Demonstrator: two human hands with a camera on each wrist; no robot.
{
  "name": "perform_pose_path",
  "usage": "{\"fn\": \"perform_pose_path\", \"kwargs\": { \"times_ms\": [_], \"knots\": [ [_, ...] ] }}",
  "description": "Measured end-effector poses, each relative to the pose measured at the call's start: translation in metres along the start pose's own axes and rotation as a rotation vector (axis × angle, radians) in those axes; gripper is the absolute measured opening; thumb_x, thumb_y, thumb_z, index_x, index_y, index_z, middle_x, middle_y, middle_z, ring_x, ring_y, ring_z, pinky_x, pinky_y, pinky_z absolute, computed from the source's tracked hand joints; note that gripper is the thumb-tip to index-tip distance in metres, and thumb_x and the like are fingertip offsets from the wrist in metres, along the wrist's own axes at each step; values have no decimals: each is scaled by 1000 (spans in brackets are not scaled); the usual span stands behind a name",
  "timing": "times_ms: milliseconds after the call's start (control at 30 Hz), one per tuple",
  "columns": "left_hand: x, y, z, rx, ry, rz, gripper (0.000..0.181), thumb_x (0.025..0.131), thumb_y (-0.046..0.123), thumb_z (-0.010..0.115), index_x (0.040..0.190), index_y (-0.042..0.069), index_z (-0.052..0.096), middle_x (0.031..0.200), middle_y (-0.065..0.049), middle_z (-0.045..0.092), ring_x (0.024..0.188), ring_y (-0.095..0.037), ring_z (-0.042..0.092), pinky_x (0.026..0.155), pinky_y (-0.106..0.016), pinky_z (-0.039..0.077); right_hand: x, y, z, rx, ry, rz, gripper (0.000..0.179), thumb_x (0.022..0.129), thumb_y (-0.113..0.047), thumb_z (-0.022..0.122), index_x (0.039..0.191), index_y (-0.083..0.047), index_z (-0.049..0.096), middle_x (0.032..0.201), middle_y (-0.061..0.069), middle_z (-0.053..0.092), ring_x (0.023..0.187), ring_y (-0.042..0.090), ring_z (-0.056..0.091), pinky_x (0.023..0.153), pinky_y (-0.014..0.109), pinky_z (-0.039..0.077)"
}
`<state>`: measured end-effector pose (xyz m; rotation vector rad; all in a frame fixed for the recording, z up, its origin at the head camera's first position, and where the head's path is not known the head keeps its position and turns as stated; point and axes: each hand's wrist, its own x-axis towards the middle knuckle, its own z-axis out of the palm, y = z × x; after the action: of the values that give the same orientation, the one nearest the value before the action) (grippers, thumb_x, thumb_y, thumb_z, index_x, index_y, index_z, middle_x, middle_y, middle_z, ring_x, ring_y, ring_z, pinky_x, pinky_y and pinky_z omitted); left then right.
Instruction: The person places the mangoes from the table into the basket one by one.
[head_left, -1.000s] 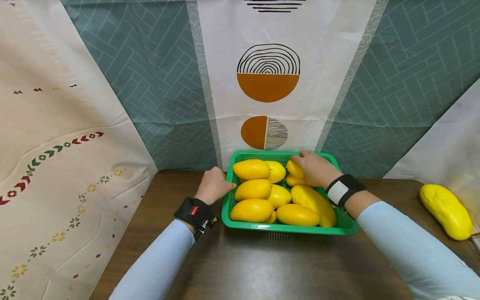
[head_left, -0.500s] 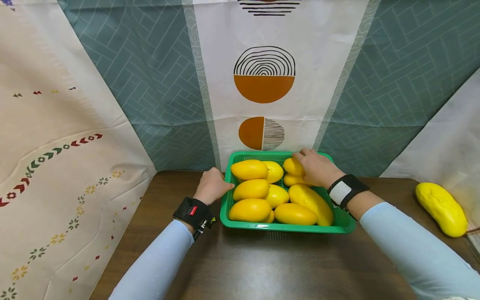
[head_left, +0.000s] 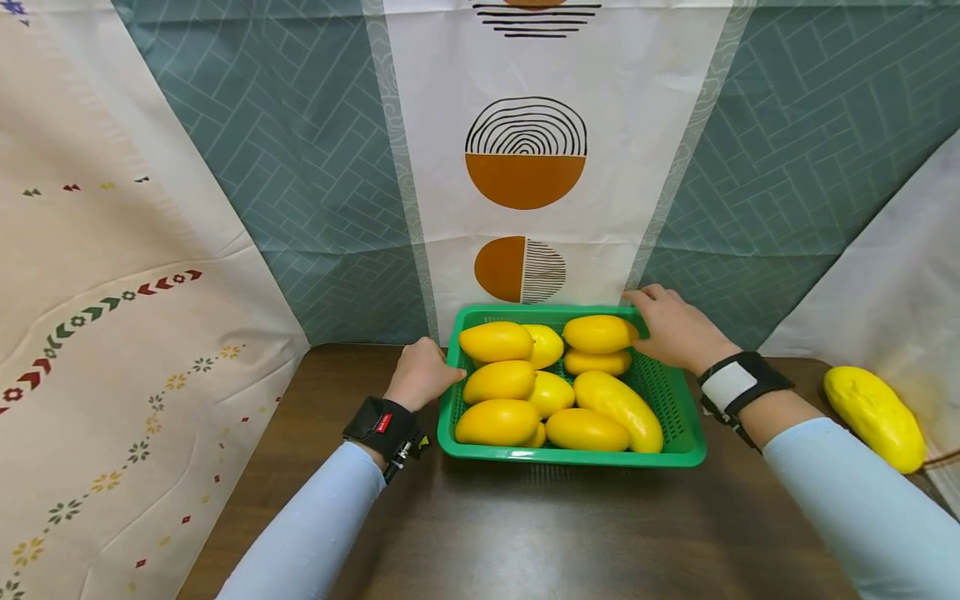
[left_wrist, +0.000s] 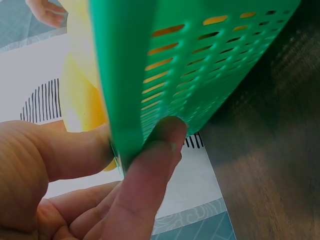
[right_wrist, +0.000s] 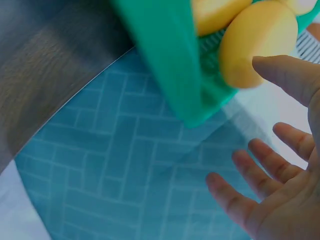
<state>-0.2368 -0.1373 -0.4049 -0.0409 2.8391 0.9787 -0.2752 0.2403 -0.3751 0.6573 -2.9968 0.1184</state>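
A green plastic basket (head_left: pixel 570 455) with slotted walls stands on the table, with several yellow mangoes (head_left: pixel 495 422) in it. My left hand (head_left: pixel 422 373) pinches the basket's left rim; in the left wrist view the thumb lies on the inner side and the fingers on the outer wall. At the back right corner my right hand (head_left: pixel 678 329) is spread, its fingers apart and relaxed. Nearest to its thumb is the top mango (head_left: pixel 600 333) of the back right pair. In the right wrist view the right hand (right_wrist: pixel 285 185) holds nothing; whether the thumb touches that mango is unclear.
Another yellow, bumpy, elongated fruit (head_left: pixel 876 418) lies on the brown table (head_left: pixel 525 533) at the far right. A patterned curtain (head_left: pixel 337 167) hangs close behind the basket. A cream cloth (head_left: pixel 112 400) hangs at the left.
My right hand has let go of the back right mango and moved right to the basket's corner. That mango now lies on another one. The left hand keeps its hold on the rim.
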Motion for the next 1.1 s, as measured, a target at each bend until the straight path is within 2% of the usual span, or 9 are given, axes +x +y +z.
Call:
{"fn": "perform_pose_path", "kwargs": {
  "times_ms": [300, 600, 733, 967, 1100],
  "knots": [
    [0, 0, 0, 2, 4, 7, 28, 79, 27, 74, 67, 5, 61, 58, -7, 55, 50, -21, 58, 45, -26, 47, -30, 32, 3, 4, 41, 137, 72, 80, -27, 69, 137, 1, 35, 130, 28, 35, 112, 46, 38, 82, 59, 40],
    [0, -1, 0, 5, 2, 12, 29, 79, 28, 73, 66, 5, 61, 56, -7, 54, 50, -21, 58, 45, -26, 47, -60, 66, 12, 8, 106, 254, 74, 78, -27, 70, 135, 4, 35, 128, 32, 34, 112, 49, 34, 86, 66, 30],
    [0, -2, 0, 1, 5, 23, 29, 79, 27, 73, 64, 5, 60, 54, -7, 51, 50, -22, 58, 45, -26, 47, -76, 83, 15, -5, 132, 307, 73, 78, -28, 69, 133, 7, 36, 125, 34, 34, 109, 52, 34, 84, 69, 27],
    [0, -2, 1, -8, 2, 19, 29, 79, 27, 73, 66, 5, 60, 55, -7, 51, 50, -23, 58, 45, -26, 47, -110, 118, 23, 24, 161, 481, 71, 78, -31, 66, 127, 12, 37, 121, 38, 32, 104, 58, 30, 80, 73, 21],
    [0, -1, 0, -13, -2, 14, 28, 79, 27, 73, 67, 4, 61, 56, -8, 53, 53, -24, 60, 46, -26, 47, -127, 133, 24, 35, 153, 592, 74, 77, -33, 66, 126, 13, 34, 119, 40, 30, 103, 58, 29, 77, 74, 22]
  ]
}}
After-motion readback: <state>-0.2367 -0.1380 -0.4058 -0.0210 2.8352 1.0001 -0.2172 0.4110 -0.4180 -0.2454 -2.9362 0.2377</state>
